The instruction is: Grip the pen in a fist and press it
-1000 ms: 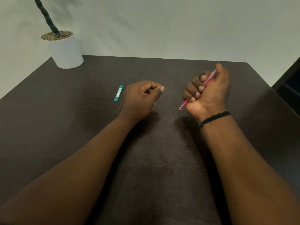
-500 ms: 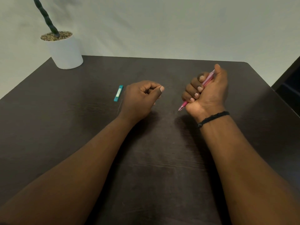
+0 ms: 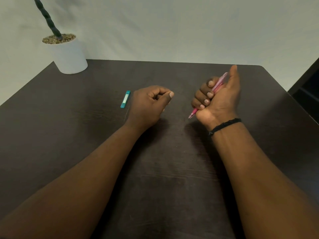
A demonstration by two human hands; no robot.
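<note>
My right hand (image 3: 218,99) grips a pink pen (image 3: 217,84) in its fist, tip down toward the bench (image 3: 172,169). My left hand (image 3: 148,105) rests curled, fingers together on nothing, beside a teal case (image 3: 125,99).

A white pot (image 3: 69,56) is sitting on the far left corner of the dark table (image 3: 164,169). Small stones (image 3: 58,38) are filling its top, and a dark twisty stem (image 3: 47,18) is leaning up and to the left out of them. A pale wall (image 3: 172,28) is standing behind the table. Something dark (image 3: 309,94) is showing at the right edge.
</note>
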